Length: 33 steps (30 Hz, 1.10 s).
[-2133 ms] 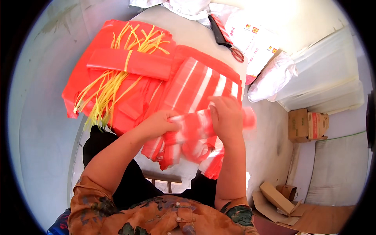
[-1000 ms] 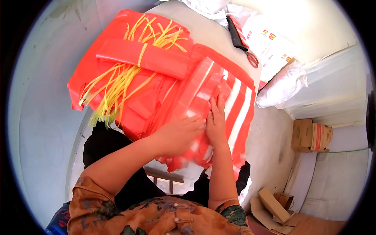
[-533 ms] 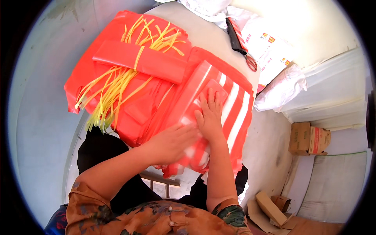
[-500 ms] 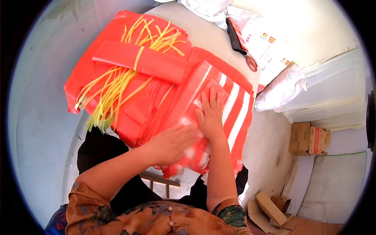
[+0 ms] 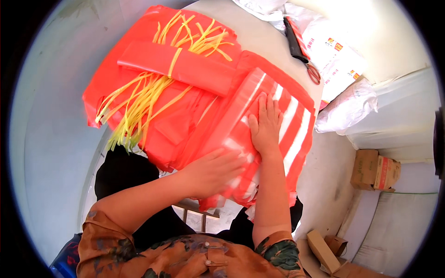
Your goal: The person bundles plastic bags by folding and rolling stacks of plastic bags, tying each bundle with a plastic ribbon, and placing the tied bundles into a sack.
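A stack of thin red plastic sheets with white stripes [image 5: 291,131], which look like plastic bags, lies in front of me on a pile of red plastic. My right hand [image 5: 266,126] lies flat on top of a folded striped piece, fingers stretched out. Lower and to the left, my left hand [image 5: 217,172] rests over the stack's near left edge, its fingers straight and together. Left of the stack, a folded red plastic bundle [image 5: 150,60] has a yellow strip round it. Loose yellow strips [image 5: 143,99] fan out from under this bundle.
The pile sits on a pale table [image 5: 259,44]. At its far right are red-handled scissors [image 5: 314,74], a black and red packet [image 5: 295,41] and white sacks [image 5: 347,106]. Cardboard boxes [image 5: 374,170] stand on the right, with flattened cardboard [image 5: 324,251] below.
The view has shifted, so the pile and table appear slightly farther right and higher. Both hands stay at about the same places on the striped stack.
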Each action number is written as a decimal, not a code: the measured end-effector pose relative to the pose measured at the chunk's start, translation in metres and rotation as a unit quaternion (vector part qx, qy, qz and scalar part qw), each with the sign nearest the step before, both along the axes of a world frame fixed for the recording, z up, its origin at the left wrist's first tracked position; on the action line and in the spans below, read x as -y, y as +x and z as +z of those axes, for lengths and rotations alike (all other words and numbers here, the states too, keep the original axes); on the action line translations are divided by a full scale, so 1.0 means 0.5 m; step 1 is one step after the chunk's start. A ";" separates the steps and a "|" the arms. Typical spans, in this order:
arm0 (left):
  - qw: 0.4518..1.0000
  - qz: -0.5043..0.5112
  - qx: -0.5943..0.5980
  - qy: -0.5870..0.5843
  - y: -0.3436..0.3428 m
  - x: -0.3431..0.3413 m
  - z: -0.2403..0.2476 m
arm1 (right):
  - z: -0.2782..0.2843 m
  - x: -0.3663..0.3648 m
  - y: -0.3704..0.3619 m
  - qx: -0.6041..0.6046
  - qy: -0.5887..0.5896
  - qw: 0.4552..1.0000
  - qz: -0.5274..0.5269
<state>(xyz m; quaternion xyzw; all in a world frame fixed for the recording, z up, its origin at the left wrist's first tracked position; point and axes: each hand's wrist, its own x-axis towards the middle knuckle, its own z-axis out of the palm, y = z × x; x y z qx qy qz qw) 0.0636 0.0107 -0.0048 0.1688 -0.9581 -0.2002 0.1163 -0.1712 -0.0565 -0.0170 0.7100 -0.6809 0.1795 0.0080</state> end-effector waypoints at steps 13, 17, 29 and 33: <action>1.000 -0.002 0.012 0.007 -0.001 0.000 0.021 | 0.057 -0.053 0.068 -0.121 0.025 0.990 -0.064; 0.999 -0.019 -0.006 0.027 0.000 0.006 0.033 | 0.040 -0.079 0.101 0.075 0.097 0.992 0.004; 0.966 -0.224 0.018 0.128 0.055 -0.053 0.053 | -0.005 -0.089 0.131 0.022 0.044 0.998 -0.032; 0.897 -0.156 -0.206 0.359 0.076 -0.051 0.186 | -0.011 -0.084 0.126 0.017 0.038 0.998 -0.049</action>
